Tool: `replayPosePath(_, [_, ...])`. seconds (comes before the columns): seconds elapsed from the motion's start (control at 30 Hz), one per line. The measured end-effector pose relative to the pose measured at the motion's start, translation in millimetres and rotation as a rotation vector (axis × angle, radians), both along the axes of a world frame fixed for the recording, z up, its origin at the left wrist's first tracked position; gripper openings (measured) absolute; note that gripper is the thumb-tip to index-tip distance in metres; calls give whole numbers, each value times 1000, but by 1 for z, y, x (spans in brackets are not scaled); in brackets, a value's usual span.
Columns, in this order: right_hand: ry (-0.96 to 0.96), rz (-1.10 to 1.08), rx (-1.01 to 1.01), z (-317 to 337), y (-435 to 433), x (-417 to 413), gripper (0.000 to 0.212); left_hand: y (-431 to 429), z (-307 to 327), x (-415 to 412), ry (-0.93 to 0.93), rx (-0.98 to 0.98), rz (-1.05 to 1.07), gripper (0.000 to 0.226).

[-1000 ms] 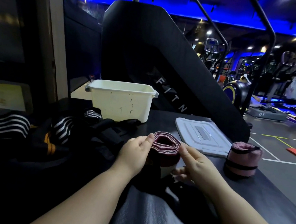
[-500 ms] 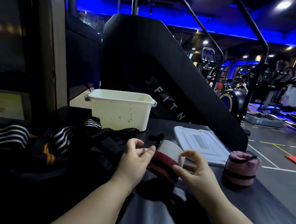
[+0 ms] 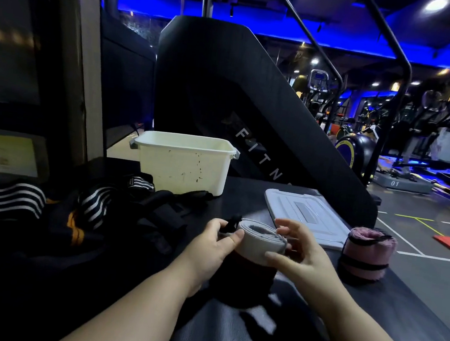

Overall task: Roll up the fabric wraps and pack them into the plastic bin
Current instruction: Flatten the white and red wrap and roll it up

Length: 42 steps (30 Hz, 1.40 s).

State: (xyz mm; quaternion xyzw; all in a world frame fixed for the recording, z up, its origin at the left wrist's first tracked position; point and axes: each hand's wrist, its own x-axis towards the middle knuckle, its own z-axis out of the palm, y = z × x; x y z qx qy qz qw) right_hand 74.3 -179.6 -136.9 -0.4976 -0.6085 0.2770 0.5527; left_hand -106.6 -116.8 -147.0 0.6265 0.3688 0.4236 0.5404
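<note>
A rolled wrap (image 3: 259, 242), pale grey on top and dark red below, stands upright between my hands at the centre of the dark surface. My left hand (image 3: 211, 248) grips its left side with thumb and fingers. My right hand (image 3: 297, 254) holds its right side, fingers curled round the roll. A finished pink roll (image 3: 366, 254) bound with black straps stands to the right. The cream plastic bin (image 3: 183, 161) sits open behind, and I cannot see inside it. Loose black, white-striped wraps (image 3: 56, 208) lie piled at the left.
The bin's pale lid (image 3: 305, 215) lies flat between the bin and the pink roll. A large black stair machine (image 3: 253, 104) rises behind the bin. The surface's right edge drops to the gym floor (image 3: 420, 232). A dark wall panel stands at the left.
The roll turned in my hands: its coiled maroon end faced up a second ago, now pale grey fabric wraps the top. Both hands shifted round it; the camera tilted slightly up.
</note>
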Motion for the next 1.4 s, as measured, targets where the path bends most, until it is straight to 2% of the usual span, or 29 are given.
replayPosePath(0.1, [43, -9, -22, -1, 3, 5, 63, 1, -1, -1, -17, -33, -33, 14])
replayPosePath(0.17, [6, -7, -64, -2, 5, 6, 67, -2, 0, -2, -51, -53, -61, 9])
replayPosePath(0.3, [42, 117, -153, -2, 3, 4, 71, -4, 2, -2, -121, -71, -92, 18])
replayPosePath(0.43, [-120, 4, -109, -2, 4, 3, 92, 0, 2, 0, -103, -25, -13, 45])
replayPosePath(0.53, [-111, 44, -115, -2, 3, 5, 96, 0, 4, 0, -68, -28, -7, 50])
replayPosePath(0.6, [-39, 122, -144, 1, 1, 8, 95, -2, 7, -1, -66, -47, -31, 37])
replayPosePath(0.67, [-12, 224, -154, 5, -1, 11, 86, -2, 6, -1, -90, -89, -85, 20])
replayPosePath(0.77, [-61, 298, -137, 9, -4, 11, 75, -3, 7, -2, -145, -109, -137, 16])
replayPosePath(1.03, [6, 293, -237, 4, -2, 15, 95, -9, 12, -4, -176, -150, -194, 6])
replayPosePath(1.2, [47, 405, -323, 5, -5, 20, 121, -9, 12, -4, -147, -131, -210, 4])
replayPosePath(1.4, [-24, 320, -295, 2, -2, 17, 122, -11, 14, -5, -140, -124, -232, 6])
